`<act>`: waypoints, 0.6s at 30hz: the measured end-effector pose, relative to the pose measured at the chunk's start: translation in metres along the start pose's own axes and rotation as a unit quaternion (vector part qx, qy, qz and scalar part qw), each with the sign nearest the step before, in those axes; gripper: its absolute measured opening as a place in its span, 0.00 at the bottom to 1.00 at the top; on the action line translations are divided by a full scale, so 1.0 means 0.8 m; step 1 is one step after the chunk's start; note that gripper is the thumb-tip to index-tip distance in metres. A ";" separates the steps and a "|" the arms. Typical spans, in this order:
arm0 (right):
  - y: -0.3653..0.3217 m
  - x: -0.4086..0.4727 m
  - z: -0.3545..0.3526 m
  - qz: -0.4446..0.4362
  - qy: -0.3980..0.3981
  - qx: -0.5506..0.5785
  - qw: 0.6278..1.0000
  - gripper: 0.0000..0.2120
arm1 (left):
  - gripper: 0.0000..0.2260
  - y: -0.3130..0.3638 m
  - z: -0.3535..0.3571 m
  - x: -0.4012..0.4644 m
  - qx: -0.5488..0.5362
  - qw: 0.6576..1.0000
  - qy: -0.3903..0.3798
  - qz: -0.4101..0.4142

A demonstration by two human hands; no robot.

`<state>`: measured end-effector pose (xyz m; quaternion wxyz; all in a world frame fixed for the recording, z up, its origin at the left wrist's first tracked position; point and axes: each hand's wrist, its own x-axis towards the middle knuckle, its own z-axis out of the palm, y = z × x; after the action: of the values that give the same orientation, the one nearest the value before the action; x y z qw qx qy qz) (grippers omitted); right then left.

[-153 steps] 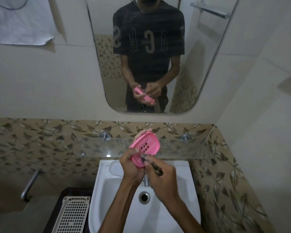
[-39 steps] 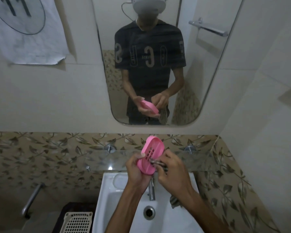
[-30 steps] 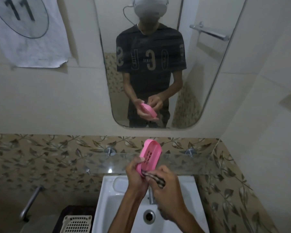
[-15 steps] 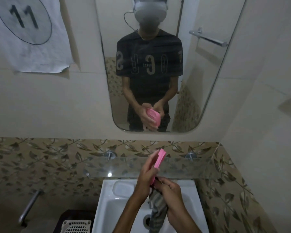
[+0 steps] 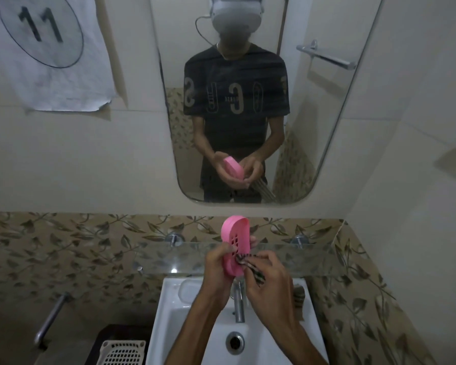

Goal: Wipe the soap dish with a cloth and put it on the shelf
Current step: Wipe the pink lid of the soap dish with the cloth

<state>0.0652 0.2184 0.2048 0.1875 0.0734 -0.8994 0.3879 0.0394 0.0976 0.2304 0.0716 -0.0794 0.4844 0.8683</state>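
A pink oval soap dish point(image 5: 234, 241) with drain slots stands tilted on edge above the basin, its inner side toward me. My left hand point(image 5: 217, 267) grips its lower left rim. My right hand point(image 5: 269, 280) pinches a dark striped cloth point(image 5: 250, 267) and presses it against the dish's lower inner face. A bit of the cloth hangs below my right hand at the basin's right edge. The glass shelf point(image 5: 313, 259) runs along the wall just behind the dish.
A white basin point(image 5: 174, 312) with a chrome tap point(image 5: 238, 304) and drain point(image 5: 234, 342) lies below my hands. A mirror point(image 5: 248, 101) hangs above the shelf. A white slotted basket point(image 5: 123, 353) sits lower left beside a metal handle point(image 5: 52, 317). A tiled wall closes the right side.
The dish has turned from edge-on back to showing its slotted inner face. My right hand has brought the cloth up from under the dish onto its lower inside.
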 end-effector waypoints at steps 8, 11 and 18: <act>-0.005 0.014 -0.006 0.017 -0.009 -0.018 1.000 0.03 | 0.19 -0.006 0.003 -0.001 -0.075 0.995 -0.018 0.063; -0.009 0.013 -0.005 -0.007 -0.033 -0.022 0.999 0.04 | 0.22 -0.005 0.000 -0.002 -0.094 0.993 -0.016 0.070; -0.009 0.012 -0.010 -0.021 -0.046 -0.024 0.998 0.05 | 0.19 -0.003 0.003 -0.009 -0.112 0.991 -0.030 0.071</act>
<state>0.0603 0.2193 0.2187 0.1557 0.1057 -0.9146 0.3580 0.0470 0.1009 0.2311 0.0149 -0.0258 0.3865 0.9218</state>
